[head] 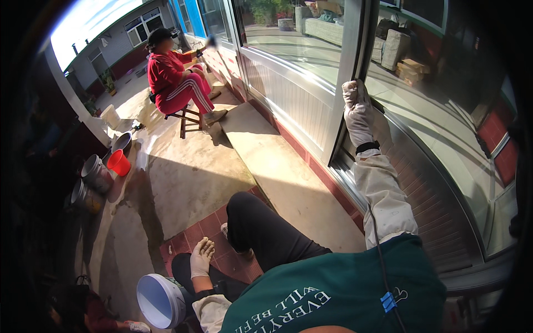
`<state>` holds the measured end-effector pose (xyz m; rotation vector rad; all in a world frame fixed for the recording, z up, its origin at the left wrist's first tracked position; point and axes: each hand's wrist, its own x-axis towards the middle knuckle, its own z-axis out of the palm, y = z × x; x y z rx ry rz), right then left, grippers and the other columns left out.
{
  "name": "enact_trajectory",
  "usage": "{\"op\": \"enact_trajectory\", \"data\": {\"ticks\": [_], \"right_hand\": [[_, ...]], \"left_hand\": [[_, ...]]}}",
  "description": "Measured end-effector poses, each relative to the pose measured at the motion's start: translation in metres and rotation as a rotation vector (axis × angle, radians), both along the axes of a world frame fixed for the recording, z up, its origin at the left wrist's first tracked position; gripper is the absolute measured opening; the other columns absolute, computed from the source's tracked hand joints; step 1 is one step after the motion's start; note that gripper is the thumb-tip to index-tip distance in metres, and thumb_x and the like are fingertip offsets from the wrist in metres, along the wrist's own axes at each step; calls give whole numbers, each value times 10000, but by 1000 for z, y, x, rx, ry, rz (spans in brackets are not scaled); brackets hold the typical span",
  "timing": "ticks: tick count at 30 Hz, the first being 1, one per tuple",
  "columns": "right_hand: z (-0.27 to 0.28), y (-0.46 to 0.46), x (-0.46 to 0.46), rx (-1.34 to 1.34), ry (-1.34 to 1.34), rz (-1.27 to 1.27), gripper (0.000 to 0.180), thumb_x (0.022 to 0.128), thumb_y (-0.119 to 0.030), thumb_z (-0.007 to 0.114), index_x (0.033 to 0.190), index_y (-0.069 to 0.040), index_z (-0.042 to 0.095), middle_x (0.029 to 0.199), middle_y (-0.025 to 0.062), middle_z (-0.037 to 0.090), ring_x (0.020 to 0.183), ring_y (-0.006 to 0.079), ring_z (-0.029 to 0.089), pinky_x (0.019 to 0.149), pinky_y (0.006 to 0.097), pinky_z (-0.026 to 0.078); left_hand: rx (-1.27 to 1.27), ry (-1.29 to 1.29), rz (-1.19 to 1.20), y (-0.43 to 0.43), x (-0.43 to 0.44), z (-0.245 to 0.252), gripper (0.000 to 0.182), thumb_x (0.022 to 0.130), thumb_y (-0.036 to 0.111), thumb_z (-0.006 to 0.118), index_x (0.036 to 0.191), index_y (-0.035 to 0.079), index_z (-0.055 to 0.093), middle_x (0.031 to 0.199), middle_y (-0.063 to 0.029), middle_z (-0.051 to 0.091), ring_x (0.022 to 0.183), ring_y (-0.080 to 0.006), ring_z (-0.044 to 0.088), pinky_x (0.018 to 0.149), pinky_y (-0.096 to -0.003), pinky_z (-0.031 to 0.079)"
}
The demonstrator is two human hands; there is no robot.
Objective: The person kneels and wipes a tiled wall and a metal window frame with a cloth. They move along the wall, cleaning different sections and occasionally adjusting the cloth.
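My right hand (358, 112), in a whitish glove, is raised against the edge of a silver metal door frame (339, 120). Its fingers are curled in at the frame. A light bunched shape shows at their top, and I cannot tell whether it is cloth or glove. Beside that hand lies a glazed door panel with a ribbed metal lower part (420, 195). My left hand (202, 258), also gloved, rests over my dark-trousered leg, fingers loosely apart with nothing in them. A white plastic bucket (161, 300) stands just beside it.
Ahead, a person in red (175, 83) sits on a folding stool (184, 118), an arm stretched to the wall. Several buckets, one a red bucket (119, 162), line the left. A raised concrete ledge (266, 145) runs along the doors. Another person's shoe (137, 326) shows at lower left.
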<state>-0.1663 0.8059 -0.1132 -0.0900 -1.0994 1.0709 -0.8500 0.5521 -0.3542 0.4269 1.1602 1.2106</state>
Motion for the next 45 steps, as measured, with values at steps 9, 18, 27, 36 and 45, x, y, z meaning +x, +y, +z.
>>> {"op": "enact_trajectory", "data": {"ticks": [9, 18, 27, 36, 45], "right_hand": [[95, -43, 8, -95, -463, -934, 781, 980, -23, 735, 1598, -56, 258, 921, 127, 699, 651, 204, 692, 547, 367, 595], [81, -30, -39, -41, -532, -1209, 544, 968, -109, 745, 1402, -47, 423, 869, 113, 715, 683, 212, 711, 578, 369, 581], [-93, -25, -43, -383, -561, -1270, 339, 957, -196, 755, 1206, -37, 587, 817, 99, 731, 715, 220, 730, 609, 372, 568], [-237, -69, -36, -957, -1086, -831, 245, 935, -273, 737, 986, -34, 740, 778, 79, 745, 737, 206, 734, 646, 386, 541], [-149, -114, -13, -861, -613, -757, 229, 968, -153, 744, 1152, -20, 710, 1069, 43, 748, 889, 153, 696, 779, 348, 560]], "left_hand": [[10, 19, -14, -2, -1, -1, 402, 1046, 347, 625, 1325, 69, 708, 1211, -80, 732, 1145, -218, 700, 1002, -338, 524], [-17, 22, 15, -6, -5, 0, 374, 1081, 309, 569, 1331, 66, 705, 1223, -87, 733, 1162, -224, 698, 1022, -346, 529], [-67, 96, -24, -5, -7, -1, 383, 1070, 345, 602, 1323, 80, 715, 1215, -79, 743, 1153, -216, 701, 1005, -342, 524], [-78, 127, -38, -3, 0, 5, 372, 1070, 344, 602, 1310, 86, 721, 1206, -67, 747, 1134, -207, 702, 999, -341, 519], [-78, 131, -43, -7, -1, 9, 418, 1055, 369, 621, 1339, 74, 706, 1250, -81, 730, 1180, -220, 688, 1030, -346, 504]]}}
